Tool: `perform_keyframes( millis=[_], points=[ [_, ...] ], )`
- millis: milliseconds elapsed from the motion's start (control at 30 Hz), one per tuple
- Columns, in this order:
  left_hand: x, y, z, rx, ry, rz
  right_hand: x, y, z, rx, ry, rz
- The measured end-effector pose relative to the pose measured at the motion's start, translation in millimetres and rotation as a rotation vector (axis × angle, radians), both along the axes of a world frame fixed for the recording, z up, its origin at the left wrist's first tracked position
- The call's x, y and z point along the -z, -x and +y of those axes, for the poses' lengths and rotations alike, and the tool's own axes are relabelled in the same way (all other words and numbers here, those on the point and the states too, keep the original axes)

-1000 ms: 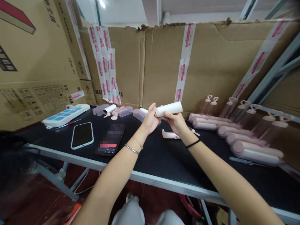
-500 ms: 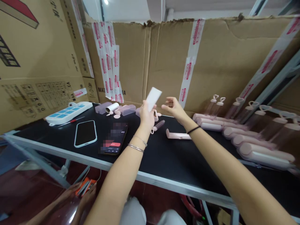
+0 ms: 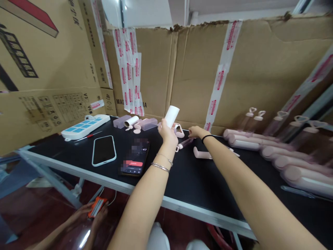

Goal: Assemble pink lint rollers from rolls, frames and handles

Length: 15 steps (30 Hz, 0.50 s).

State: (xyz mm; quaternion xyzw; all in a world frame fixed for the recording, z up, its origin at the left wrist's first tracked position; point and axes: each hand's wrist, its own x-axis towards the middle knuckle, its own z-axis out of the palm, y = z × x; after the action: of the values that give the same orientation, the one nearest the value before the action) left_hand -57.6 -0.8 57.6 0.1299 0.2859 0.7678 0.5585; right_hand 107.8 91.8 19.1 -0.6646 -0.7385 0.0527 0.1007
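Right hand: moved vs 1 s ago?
Yes. The right hand has left the white roll, which the left hand alone holds, and moved farther across the table, past the pink handle toward the foot of the tape strip.

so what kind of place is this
Likely a small assembly or packing bench: taped cartons behind a black table, rows of pink rollers, and a white roll in the left hand.

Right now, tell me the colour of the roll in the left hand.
White. The roll in the left hand shows best in the head view.
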Motion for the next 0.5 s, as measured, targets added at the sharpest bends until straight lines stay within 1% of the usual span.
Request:
perform_keyframes(
  millis=[100,167,267,300,333,400,433,500],
  points=[
    [2.9,-2,0,-0.016,-0.055,0.047,-6.3,-18,-21,0.032,-0.031,0.067],
    [6.7,-6,0,-0.007,-0.076,0.065,-10.4,-29,-40,0.045,-0.095,0.141],
    [15.1,-20,-4,0.106,-0.071,0.152,-15.0,-40,-72,0.069,-0.243,0.272],
    [18.5,-26,-7,0.152,-0.096,0.206,-15.4,-41,-83,0.075,-0.317,0.376],
    [21.9,-32,-11,0.191,-0.134,0.27,-15.0,-41,-93,0.07,-0.4,0.523],
    [28.7,-45,-18,0.252,-0.203,0.409,-11.6,-35,-109,0.023,-0.559,0.907],
    [31.6,-50,-22,0.275,-0.212,0.473,-8.9,-31,-115,-0.016,-0.599,1.065],
    [36.0,-56,-27,0.306,-0.195,0.568,-2.8,-21,-124,-0.073,-0.585,1.264]
  ],
)
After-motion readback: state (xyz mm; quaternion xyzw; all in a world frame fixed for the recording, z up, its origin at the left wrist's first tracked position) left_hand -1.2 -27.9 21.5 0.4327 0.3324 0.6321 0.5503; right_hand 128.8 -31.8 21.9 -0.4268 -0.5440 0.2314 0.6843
